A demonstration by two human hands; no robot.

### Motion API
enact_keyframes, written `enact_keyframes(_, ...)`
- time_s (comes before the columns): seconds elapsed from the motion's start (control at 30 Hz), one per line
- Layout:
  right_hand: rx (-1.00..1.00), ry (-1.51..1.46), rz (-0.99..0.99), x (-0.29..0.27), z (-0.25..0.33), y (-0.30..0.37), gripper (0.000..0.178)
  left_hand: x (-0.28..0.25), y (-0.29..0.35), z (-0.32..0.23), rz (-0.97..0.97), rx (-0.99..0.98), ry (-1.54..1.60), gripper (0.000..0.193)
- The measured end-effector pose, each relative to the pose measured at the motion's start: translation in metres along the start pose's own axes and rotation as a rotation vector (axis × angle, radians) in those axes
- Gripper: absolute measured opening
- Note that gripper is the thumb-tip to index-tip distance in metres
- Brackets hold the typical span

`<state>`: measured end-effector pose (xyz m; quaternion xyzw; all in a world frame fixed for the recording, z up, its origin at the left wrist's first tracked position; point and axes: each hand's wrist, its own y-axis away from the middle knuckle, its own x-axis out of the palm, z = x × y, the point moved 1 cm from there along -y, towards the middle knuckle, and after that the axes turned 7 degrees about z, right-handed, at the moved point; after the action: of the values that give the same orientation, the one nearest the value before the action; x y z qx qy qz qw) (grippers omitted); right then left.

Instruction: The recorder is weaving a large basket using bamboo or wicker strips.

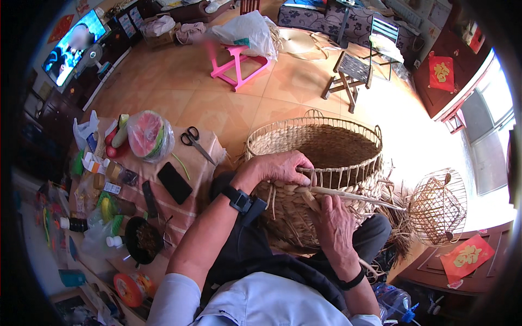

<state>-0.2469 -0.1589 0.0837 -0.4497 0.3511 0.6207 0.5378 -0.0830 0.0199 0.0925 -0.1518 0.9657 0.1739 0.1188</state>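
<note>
While the left hand [280,165] closes its fingertips on the wire rim [348,169] of the woven basket [326,153] standing between the knees [374,233], the right hand [333,225] seems to pinch the pale strand [348,194] just below. Holding that strand taut and pressing each turn snugly into the weave should make it firm.

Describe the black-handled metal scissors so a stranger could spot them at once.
Left of the large round woven straw basket stands a pinkish-brown cloth-covered table. Near its far right corner, right of the plastic-wrapped red watermelon, lie the black-handled metal scissors. Two looped handles and a pointed blade set them apart from the nearby black rectangular phone.
</note>
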Motion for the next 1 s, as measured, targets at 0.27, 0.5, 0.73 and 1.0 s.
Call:
enact_keyframes(0.27, -0.126, 0.100, 0.003, -0.022, 0.016, -0.001, 0.018, -0.003, -0.001, 0.013, 0.030, -0.058, 0.116, 0.023)
enact_keyframes(0.5, -0.280, 0.359, 0.115, -0.049, 0.022, -0.012, 0.014, -0.002, -0.006, 0.024, 0.038, -0.018, 0.103, 0.024)
enact_keyframes(0.73, -0.406, 0.222, -0.042, -0.059, -0.015, -0.058, 0.009, 0.002, -0.008, 0.028, 0.017, 0.073, 0.039, 0.030)
enact_keyframes(1.0, -0.305, 0.194, -0.163, -0.046, -0.016, -0.066, 0.015, 0.008, -0.013, 0.012, -0.106, -0.022, -0.223, 0.049)
